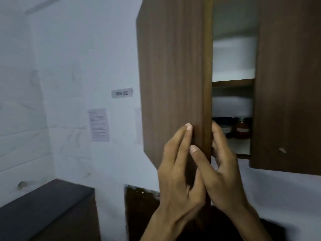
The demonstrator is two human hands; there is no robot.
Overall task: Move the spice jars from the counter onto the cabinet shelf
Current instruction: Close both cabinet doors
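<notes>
Pinching cabinet door edge: right hand; left hand flat; spice jars shelved behind.

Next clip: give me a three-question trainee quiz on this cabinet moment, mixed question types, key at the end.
1. True or false: the left cabinet door is fully closed.
2. Where do the jars stand? A) counter B) lower shelf C) upper shelf
3. Fill in: the right hand has its fingers behind the door's ____, while the left hand lies on its front.

Key: 1 false, it is partly open; 2 B; 3 edge.
</notes>
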